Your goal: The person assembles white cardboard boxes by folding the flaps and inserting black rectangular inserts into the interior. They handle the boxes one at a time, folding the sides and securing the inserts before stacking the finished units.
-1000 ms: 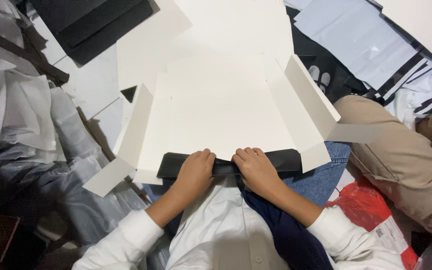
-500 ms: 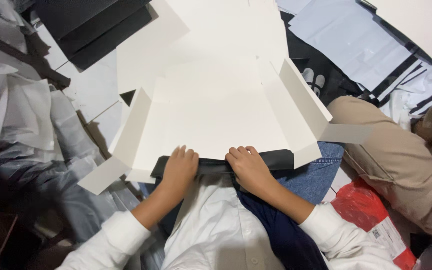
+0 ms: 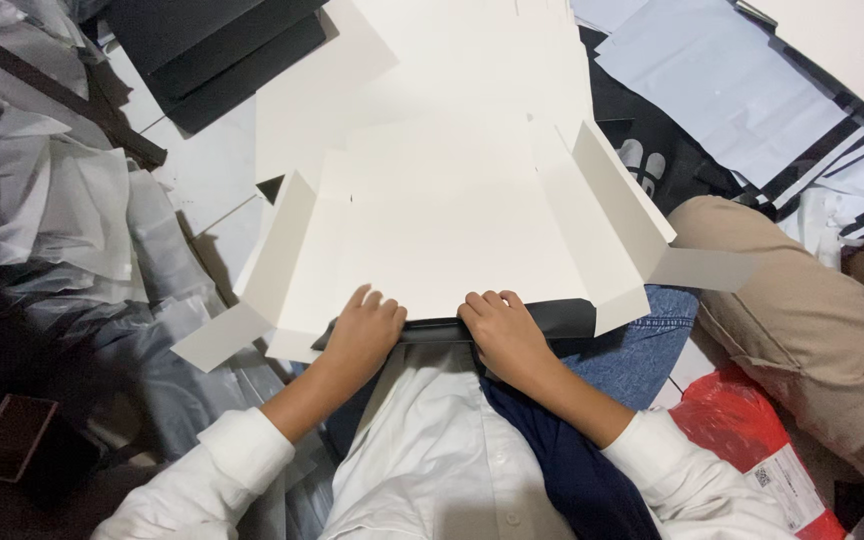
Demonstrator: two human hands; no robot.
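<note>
Box-folding step: left hand (image 3: 367, 330) and right hand (image 3: 502, 330) lie open, fingers pressing the near edge of the white box blank (image 3: 452, 240) on the lap; apparent next need: raising the near flap

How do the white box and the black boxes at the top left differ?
The white box is unfolded, its side flaps raised; the black boxes lie flat and stacked. Both hands, left hand and right hand, press the white box's near edge; the black boxes lie untouched. Both look like cardboard.
</note>
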